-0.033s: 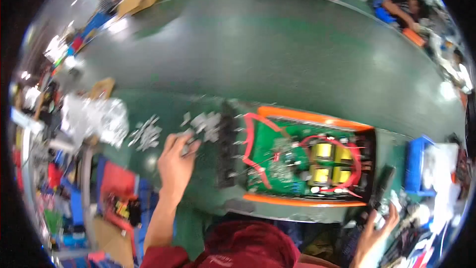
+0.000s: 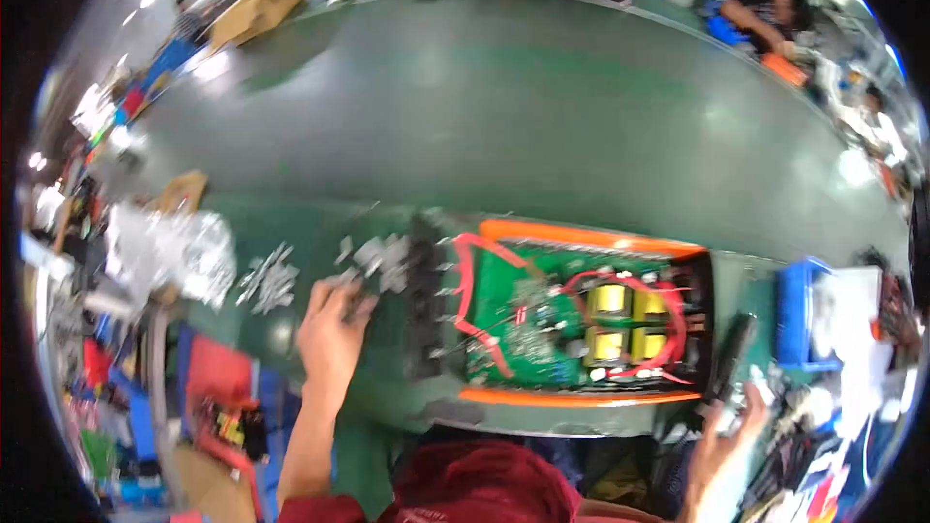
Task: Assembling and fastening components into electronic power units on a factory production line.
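Note:
My left hand [image 2: 329, 334] is over the green table, left of an electronic unit, its fingers curled together beside a pile of small silvery parts [image 2: 387, 261]. Whatever it pinches is too blurred to make out. A second pile of such parts [image 2: 270, 279] lies farther left. The unit's orange-edged case [image 2: 581, 397] holds a green circuit board [image 2: 494, 300], red wires and yellow-wrapped transformers [image 2: 609, 299]. A black finned end piece [image 2: 423, 300] stands at its left. My right hand [image 2: 731, 431], fingers apart, is near a dark elongated object [image 2: 734, 353] at the unit's right.
Crumpled clear plastic [image 2: 174, 247] lies at the left table edge. At the right stands a blue bin [image 2: 802, 315] with white material beside it. Red and blue containers [image 2: 218, 378] sit lower left. Another person [image 2: 760, 19] works at the far right, beyond the table [image 2: 465, 107].
The whole view has shifted a little, so the table and unit appear slightly farther left and lower. Both hands keep about the same place relative to the unit.

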Available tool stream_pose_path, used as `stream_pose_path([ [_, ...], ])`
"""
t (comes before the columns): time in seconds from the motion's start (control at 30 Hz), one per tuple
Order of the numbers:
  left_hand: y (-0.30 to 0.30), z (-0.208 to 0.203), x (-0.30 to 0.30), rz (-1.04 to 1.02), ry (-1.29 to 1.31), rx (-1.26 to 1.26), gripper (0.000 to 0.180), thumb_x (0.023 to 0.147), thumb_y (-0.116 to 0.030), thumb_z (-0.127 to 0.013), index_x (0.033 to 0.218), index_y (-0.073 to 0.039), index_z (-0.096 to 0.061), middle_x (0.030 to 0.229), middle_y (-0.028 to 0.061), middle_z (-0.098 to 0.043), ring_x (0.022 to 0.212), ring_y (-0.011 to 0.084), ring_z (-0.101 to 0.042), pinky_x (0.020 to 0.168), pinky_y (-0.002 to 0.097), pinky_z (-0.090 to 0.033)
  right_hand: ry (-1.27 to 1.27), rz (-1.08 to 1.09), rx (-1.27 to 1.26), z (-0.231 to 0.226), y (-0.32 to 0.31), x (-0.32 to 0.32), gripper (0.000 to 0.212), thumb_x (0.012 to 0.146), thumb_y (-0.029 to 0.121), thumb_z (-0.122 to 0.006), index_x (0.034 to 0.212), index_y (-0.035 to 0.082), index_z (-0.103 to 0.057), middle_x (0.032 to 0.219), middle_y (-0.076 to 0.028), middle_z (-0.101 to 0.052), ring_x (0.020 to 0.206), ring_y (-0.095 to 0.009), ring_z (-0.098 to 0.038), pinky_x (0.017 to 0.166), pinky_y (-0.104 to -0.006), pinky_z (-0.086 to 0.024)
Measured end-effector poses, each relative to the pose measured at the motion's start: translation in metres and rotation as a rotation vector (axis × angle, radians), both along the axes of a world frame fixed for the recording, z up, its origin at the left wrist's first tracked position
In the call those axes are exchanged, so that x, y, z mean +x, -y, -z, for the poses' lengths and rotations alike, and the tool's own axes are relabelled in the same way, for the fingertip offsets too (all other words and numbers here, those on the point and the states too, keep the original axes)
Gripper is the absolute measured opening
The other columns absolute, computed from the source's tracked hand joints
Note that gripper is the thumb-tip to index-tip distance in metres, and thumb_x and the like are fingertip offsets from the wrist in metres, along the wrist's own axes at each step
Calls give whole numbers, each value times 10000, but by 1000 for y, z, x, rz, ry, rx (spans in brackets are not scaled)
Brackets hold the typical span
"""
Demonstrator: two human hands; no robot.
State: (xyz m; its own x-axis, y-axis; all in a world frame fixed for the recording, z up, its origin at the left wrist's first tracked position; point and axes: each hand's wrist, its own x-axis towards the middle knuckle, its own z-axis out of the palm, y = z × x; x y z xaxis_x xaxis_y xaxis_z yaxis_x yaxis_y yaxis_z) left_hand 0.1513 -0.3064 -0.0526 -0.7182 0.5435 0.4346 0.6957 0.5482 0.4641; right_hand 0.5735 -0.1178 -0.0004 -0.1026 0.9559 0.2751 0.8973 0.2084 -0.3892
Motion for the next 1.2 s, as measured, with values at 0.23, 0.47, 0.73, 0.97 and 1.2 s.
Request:
stream_pose_path([
  [0.23, 1, 33, -16, 44, -152, -81, 81, 934, 12, -646, 1013, -3, -640, 969, 106, -637, 745, 248, -635, 699, 319, -526, -212, -230, 179, 23, -1, -22, 298, 869, -93, -552, 1149, -8, -605, 1190, -208, -579, 1125, -382, -574, 1008, -451, -443],
  [0.47, 10, -12, 11, 134, 378, 350, 86, 1021, -42, -569, 1062, 15, -619, 910, 85, -639, 706, 141, -601, 653, 269, -480, -331, -389, 428, 23, 10, -31, 224, 878, -45, -626, 1100, -16, -624, 1017, -160, -630, 882, -270, -623, 811, -365, -497],
  [0.73, -37, -51, 115, 732, 602, 337, 288, 964, -15, -665, 1240, 8, -586, 1177, 169, -695, 1001, 188, -733, 835, 287, -607, -685, -768, -47, 4, 42, -102, 242, 924, 15, -699, 1162, 5, -659, 1042, -149, -686, 948, -286, -666, 870, -384, -520],
  [0.97, -63, -50, 146, 988, 706, 211, 424, 968, -70, -671, 1368, -104, -539, 1120, 99, -712, 982, 209, -733, 805, 328, -590, -809, -792, -185, 2, 37, -109, 100, 948, 78, -718, 1011, 1, -705, 1052, -144, -692, 925, -267, -650, 836, -389, -515],
  [1.2, -68, -39, 160, 1048, 734, 106, 472, 934, -15, -668, 1371, -106, -516, 1195, 117, -687, 1052, 283, -717, 831, 396, -584, -958, -723, -365, 22, 40, -89, 96, 991, 75, -646, 1033, -11, -652, 1074, -119, -637, 967, -228, -601, 913, -355, -471],
])
